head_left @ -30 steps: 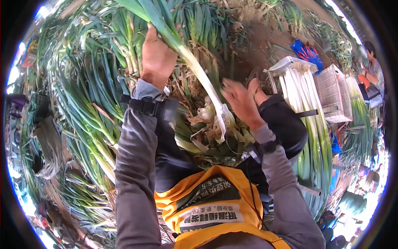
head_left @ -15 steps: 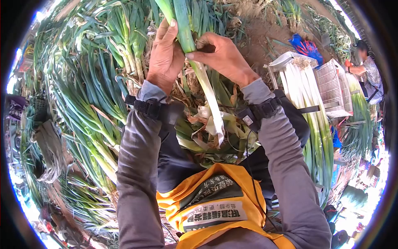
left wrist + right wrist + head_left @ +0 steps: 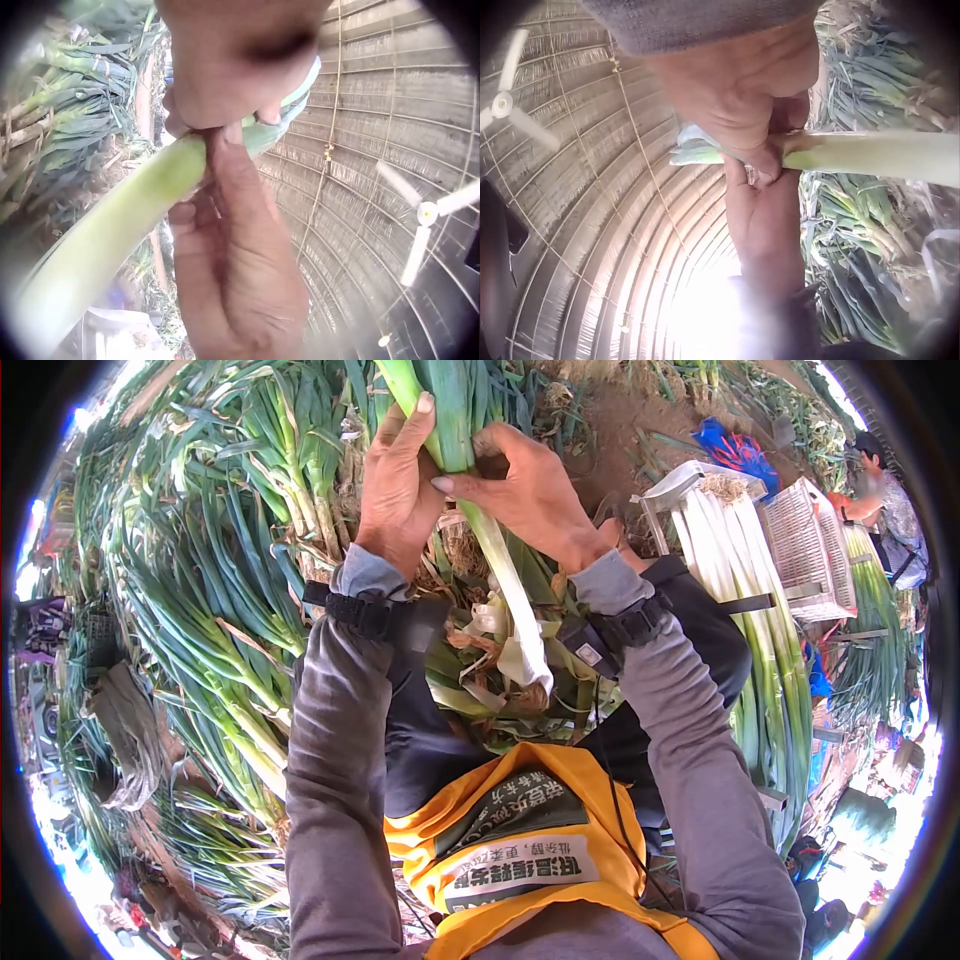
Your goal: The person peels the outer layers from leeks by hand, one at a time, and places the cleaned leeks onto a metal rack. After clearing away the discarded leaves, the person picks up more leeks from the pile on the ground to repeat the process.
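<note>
A long green onion (image 3: pixel 510 595) hangs slanting in front of the person, green leaves up and white root end down. The left hand (image 3: pixel 398 495) grips it by the green leaves, thumb pointing up. The right hand (image 3: pixel 535 485) pinches it with thumb and fingers just below, where the green turns pale. In the left wrist view the pale stalk (image 3: pixel 112 225) runs down to the lower left from both hands. The right wrist view shows the stalk (image 3: pixel 877 154) running out to the right from the pinching fingers.
Stripped peels and leaves (image 3: pixel 485 650) lie between the person's legs. Piled green onions (image 3: pixel 210 590) cover the ground at the left. On the right, a metal rack (image 3: pixel 690 485) holds cleaned white-stalked onions, beside a white plastic basket (image 3: pixel 810 550). Another person (image 3: pixel 885 510) is at the far right.
The right hand has come up from beside the lower stalk to pinch the onion next to the left hand. The stalk's root end has swung slightly right in the last half second.
</note>
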### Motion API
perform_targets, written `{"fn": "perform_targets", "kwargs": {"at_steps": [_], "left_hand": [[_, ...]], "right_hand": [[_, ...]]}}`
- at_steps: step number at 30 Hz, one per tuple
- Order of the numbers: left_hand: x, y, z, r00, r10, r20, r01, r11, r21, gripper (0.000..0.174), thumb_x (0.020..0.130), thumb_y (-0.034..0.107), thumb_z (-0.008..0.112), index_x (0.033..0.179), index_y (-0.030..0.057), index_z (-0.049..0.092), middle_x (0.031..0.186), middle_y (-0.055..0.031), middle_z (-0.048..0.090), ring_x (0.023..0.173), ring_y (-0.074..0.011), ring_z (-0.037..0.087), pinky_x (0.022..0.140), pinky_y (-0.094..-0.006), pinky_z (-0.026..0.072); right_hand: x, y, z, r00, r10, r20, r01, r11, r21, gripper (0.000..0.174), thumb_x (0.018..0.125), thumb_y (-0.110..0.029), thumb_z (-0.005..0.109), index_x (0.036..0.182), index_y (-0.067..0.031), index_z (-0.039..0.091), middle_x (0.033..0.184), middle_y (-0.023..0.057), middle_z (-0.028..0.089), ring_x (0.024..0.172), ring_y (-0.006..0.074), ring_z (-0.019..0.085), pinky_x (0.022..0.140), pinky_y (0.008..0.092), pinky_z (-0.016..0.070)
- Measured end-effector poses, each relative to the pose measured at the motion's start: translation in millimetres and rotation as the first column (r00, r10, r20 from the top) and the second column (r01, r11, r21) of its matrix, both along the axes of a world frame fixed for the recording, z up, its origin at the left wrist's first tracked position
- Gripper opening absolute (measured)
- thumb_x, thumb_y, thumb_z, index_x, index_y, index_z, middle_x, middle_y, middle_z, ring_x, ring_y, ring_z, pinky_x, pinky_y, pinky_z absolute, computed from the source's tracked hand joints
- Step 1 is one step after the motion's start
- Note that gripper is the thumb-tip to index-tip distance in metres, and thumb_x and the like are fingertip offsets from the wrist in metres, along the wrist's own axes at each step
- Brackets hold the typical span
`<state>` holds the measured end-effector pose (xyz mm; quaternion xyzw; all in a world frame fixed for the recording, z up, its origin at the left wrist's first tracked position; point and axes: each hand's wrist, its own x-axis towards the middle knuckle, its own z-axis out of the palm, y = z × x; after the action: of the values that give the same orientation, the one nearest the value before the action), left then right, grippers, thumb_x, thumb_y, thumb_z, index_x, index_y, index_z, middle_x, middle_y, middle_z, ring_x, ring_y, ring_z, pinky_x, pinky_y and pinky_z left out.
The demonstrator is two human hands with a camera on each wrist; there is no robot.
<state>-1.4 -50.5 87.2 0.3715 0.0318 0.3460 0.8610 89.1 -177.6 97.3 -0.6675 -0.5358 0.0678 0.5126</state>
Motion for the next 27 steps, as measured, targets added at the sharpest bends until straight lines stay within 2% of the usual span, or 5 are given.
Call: {"fn": "perform_targets", "kwargs": {"at_steps": [10,15,21,23,27], "left_hand": [[13,13,-2,0.984,0.125,-0.126,-0.126,0.992,-0.003,0.036,0.087,0.004,0.072,0.119,-0.0004,0.055,0.1,-0.0062,0.064,0.089,-0.0179,0.063,0.079,-0.0306,0.0541],[0,59,-10,0.967,0.244,-0.074,-0.253,0.95,-0.182,0.026,0.088,0.009,0.075,0.107,0.0008,0.06,0.1,-0.0055,0.059,0.088,-0.0189,0.06,0.08,-0.0334,0.0578],[-26,84,-4,0.974,0.15,0.171,-0.102,0.96,-0.259,0.039,0.086,0.013,0.076,0.114,-0.0007,0.052,0.088,-0.0088,0.055,0.078,-0.0179,0.057,0.069,-0.0309,0.0568],[-36,89,1,0.965,0.184,0.185,-0.141,0.964,-0.223,0.04,0.085,0.016,0.077,0.112,0.0003,0.051,0.087,-0.0078,0.056,0.077,-0.0172,0.057,0.068,-0.0304,0.0566],[-48,100,-7,0.961,0.262,0.083,-0.251,0.96,-0.125,0.027,0.092,0.02,0.071,0.106,0.0031,0.055,0.091,-0.01,0.055,0.083,-0.0199,0.055,0.075,-0.0367,0.0529]], "right_hand": [[-20,2,-15,0.992,-0.056,0.112,0.026,0.968,0.25,0.03,0.082,-0.018,0.074,0.103,0.0017,0.065,0.096,0.0179,0.066,0.083,0.034,0.065,0.073,0.0366,0.0517],[-40,-55,-16,0.977,0.2,-0.071,-0.187,0.97,0.153,0.021,0.084,-0.011,0.076,0.1,-0.0015,0.066,0.092,0.0106,0.066,0.08,0.0202,0.065,0.071,0.0315,0.0507],[-3,-115,-56,0.853,-0.059,-0.519,-0.034,0.985,-0.167,0.008,0.088,-0.006,0.07,0.09,-0.0001,0.064,0.085,0.0038,0.063,0.077,0.0076,0.057,0.066,0.0243,0.0456],[-2,-140,-87,0.902,-0.142,-0.407,-0.151,0.781,-0.606,0.016,0.086,-0.013,0.069,0.094,0.0005,0.065,0.084,0.0069,0.065,0.074,0.0105,0.058,0.064,0.0265,0.0462],[-8,-194,-203,0.912,-0.145,-0.384,-0.254,0.535,-0.806,0.029,0.083,-0.02,0.069,0.104,0.0011,0.068,0.078,0.0087,0.065,0.069,0.0129,0.06,0.061,0.0317,0.0468]]}}
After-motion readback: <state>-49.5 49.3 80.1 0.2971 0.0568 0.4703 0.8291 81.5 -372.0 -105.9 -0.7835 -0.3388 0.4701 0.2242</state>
